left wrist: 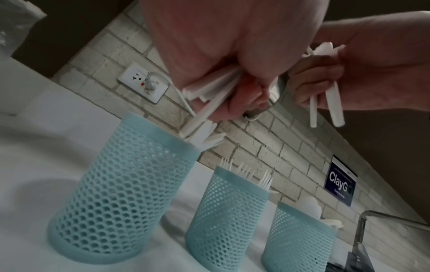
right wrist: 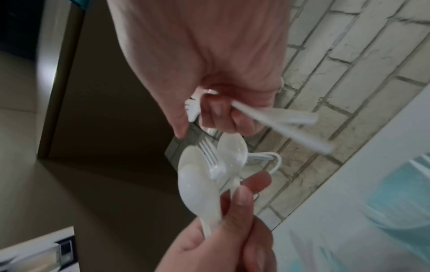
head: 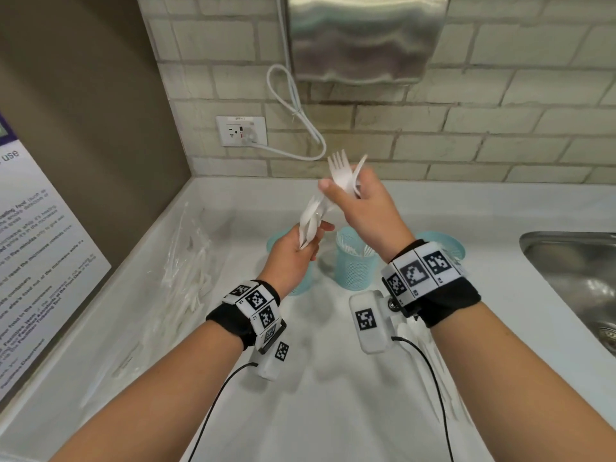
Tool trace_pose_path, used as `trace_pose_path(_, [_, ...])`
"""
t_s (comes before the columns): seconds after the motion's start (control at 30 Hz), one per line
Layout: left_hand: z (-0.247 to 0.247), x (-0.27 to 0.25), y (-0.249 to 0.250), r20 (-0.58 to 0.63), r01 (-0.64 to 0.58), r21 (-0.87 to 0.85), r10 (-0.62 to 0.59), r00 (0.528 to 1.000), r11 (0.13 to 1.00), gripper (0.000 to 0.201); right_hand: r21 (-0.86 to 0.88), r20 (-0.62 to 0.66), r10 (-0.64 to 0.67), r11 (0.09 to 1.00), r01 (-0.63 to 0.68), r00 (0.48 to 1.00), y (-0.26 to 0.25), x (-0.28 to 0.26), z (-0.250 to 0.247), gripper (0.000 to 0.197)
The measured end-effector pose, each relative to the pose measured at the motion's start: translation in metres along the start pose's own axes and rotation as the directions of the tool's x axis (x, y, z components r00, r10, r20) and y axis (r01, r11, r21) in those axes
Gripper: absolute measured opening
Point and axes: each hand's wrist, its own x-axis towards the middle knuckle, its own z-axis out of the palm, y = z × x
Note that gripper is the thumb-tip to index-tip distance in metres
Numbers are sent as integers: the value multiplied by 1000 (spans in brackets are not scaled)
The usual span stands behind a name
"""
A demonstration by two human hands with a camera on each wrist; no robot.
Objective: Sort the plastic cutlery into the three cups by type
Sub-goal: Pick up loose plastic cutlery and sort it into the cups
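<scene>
The left pale blue perforated plastic cup (head: 301, 288) is mostly hidden behind the left hand (head: 293, 255). Beside it, the right cup (head: 446, 243) hides behind the right wrist. Handles of white plastic cutlery (right wrist: 286, 127) blur.

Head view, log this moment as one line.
left hand: holds mixed cutlery bundle | right hand: holds forks | cups: partly filled

White plastic forks (head: 340, 171) stand tines-up in the right hand's (head: 363, 208) curled fingers. A mixed bunch of spoons and a fork (right wrist: 204, 176) is gripped in the left hand (head: 293, 255). Three pale-blue mesh cups (left wrist: 123, 193) stand upright below both hands, each holding cutlery.
</scene>
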Motion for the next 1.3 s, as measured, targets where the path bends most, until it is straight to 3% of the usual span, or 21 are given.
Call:
trace_pose_path(0.17, [7, 0, 0, 33, -17, -10, 18, 999, 1000, 16, -117, -13, 83, 990, -84, 996, 3, 0, -6, 27])
trace_pose_path(0.33, [21, -3, 0, 81, 37, -94, -29, 996, 995, 18, -325, -61, 35, 944, -53, 998, 2, 3, -18, 34])
trace_pose_path(0.43, [30, 0, -1, 79, 67, -106, -59, 995, 992, 17, -333, -154, -47, 943, -7, 987, -5, 10, -30, 20])
trace_pose_path(0.63, [39, 5, -3, 52, 82, -106, -77, 996, 991, 16, -350, -360, -236, 931, 104, 903, -30, 25, -70, 21])
trace_pose_path(0.73, [41, 10, -5, -25, 76, -131, -80, 996, 989, 14, -406, -428, -313, 905, 130, 848, -26, 28, -83, 20])
trace_pose_path(0.83, [42, 14, -6, -73, 64, -151, -76, 994, 986, 15, -479, -377, -305, 872, 98, 874, 4, 27, -74, 22])
trace_pose_path(0.97, [44, 16, -8, -81, 62, -138, -73, 994, 989, 15, -482, -295, -175, 876, 12, 939, 60, 17, -52, 20])
trace_pose_path(1.1, [46, 15, -11, -83, 62, -148, -75, 994, 987, 13, -539, -94, -67, 842, 5, 993, 89, 13, -45, 24])
trace_pose_path(1.23, [47, 15, -13, -82, 76, -146, -89, 993, 986, 13, -244, -180, -38, 970, -7, 983, 68, 27, -48, 28])
trace_pose_path(1.3, [49, 15, -10, -85, 68, -140, -80, 993, 988, 7, -225, -245, -91, 974, 34, 965, 57, 35, -49, 35])
